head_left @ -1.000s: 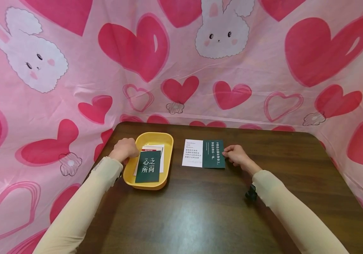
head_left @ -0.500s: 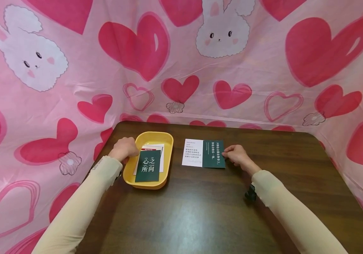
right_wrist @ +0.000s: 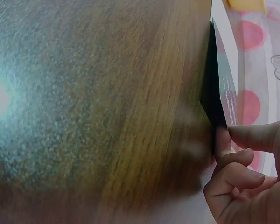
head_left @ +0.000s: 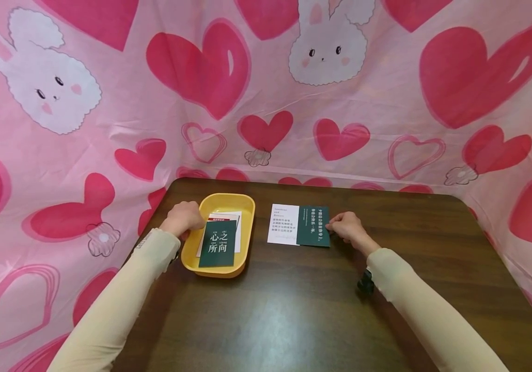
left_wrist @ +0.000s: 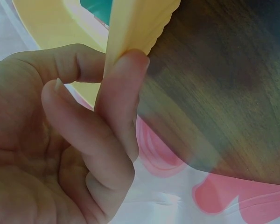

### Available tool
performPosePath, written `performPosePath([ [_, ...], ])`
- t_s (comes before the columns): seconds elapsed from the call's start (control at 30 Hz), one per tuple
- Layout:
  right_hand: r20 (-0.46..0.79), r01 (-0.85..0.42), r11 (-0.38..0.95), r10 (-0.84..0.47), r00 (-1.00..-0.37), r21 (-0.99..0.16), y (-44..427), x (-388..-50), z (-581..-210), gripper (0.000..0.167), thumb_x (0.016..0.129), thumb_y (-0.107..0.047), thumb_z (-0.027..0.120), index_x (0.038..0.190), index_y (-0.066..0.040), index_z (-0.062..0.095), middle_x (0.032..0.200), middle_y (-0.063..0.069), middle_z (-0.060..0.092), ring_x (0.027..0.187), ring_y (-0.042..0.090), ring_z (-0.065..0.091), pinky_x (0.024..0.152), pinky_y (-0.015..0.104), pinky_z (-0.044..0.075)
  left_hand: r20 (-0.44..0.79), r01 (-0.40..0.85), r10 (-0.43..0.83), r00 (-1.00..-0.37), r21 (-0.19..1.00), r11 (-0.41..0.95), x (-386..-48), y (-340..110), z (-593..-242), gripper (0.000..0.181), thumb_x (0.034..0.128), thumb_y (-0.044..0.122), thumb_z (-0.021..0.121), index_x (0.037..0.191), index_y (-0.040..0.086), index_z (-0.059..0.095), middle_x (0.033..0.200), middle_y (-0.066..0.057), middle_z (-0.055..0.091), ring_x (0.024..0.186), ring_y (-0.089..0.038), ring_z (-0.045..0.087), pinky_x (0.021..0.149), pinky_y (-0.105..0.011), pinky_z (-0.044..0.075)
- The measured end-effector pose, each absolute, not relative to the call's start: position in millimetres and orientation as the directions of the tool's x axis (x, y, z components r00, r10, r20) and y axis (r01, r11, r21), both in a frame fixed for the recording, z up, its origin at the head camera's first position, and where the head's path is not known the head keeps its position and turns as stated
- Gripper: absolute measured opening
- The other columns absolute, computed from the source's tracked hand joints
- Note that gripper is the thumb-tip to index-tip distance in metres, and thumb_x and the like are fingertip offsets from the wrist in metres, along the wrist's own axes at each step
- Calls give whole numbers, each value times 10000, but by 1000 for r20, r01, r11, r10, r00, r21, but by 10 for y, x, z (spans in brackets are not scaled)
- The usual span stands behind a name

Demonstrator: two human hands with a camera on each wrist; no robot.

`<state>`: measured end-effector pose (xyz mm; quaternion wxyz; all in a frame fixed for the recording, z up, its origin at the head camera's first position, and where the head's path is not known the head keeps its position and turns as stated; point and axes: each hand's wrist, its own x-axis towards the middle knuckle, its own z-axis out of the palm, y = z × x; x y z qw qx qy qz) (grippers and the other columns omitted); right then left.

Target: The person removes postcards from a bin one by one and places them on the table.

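At the left of the table, my left hand (head_left: 184,218) pinches the near-left rim of a yellow plastic tray (head_left: 249,227). The left wrist view shows thumb and fingers (left_wrist: 123,79) on either side of the tray's wall. Inside the tray lies a dark green card (head_left: 218,244) with white characters, on top of paler cards (head_left: 238,219). To the right, my right hand (head_left: 348,228) pinches the right edge of another dark green card (head_left: 310,226). In the right wrist view that edge looks raised off the table. A white printed card (head_left: 283,224) adjoins its left side.
The brown wooden table (head_left: 266,320) has rounded far corners. A pink cloth (head_left: 266,93) with hearts and rabbits hangs behind it and at both sides. Light reflects off the table's front middle.
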<state>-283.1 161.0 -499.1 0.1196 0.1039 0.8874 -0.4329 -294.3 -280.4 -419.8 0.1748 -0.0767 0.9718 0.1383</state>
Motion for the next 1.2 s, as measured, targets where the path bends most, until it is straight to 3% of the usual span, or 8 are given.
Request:
performPosePath([
  [0.27,-279,259,656,76,-957,-709,1615,-2837,-4984,250,963,-202,713,1025,30,779,869,103,702,619,207,501,517,294,413,-362,-191,-93,-928,243,951,-2958,-2789,-4199,399,850,177,805,1127,-43,619,896,-204,652,615,-293,662,557,-341,596],
  [0.43,-275,263,672,91,-957,-693,1607,-2838,-4951,250,962,-217,717,942,23,784,811,94,716,659,219,516,539,298,406,-356,-188,-93,-930,241,952,-2963,-2800,-4199,414,856,182,800,1139,-51,608,891,-208,646,608,-291,662,552,-338,593],
  [0.67,-298,291,675,109,-948,-678,1588,-2838,-4907,263,968,-232,720,944,23,780,821,107,722,741,257,543,582,309,420,-354,-189,-96,-930,236,953,-2950,-2804,-4185,410,866,188,789,1141,-53,603,889,-209,644,606,-291,661,553,-336,592],
  [1.2,-280,239,706,60,-958,-666,1576,-2826,-4889,263,975,-223,717,869,14,759,753,98,706,722,260,571,616,321,459,-363,-202,-106,-926,239,950,-2957,-2811,-4220,397,859,183,795,1130,-45,616,880,-204,652,604,-290,664,554,-337,593],
])
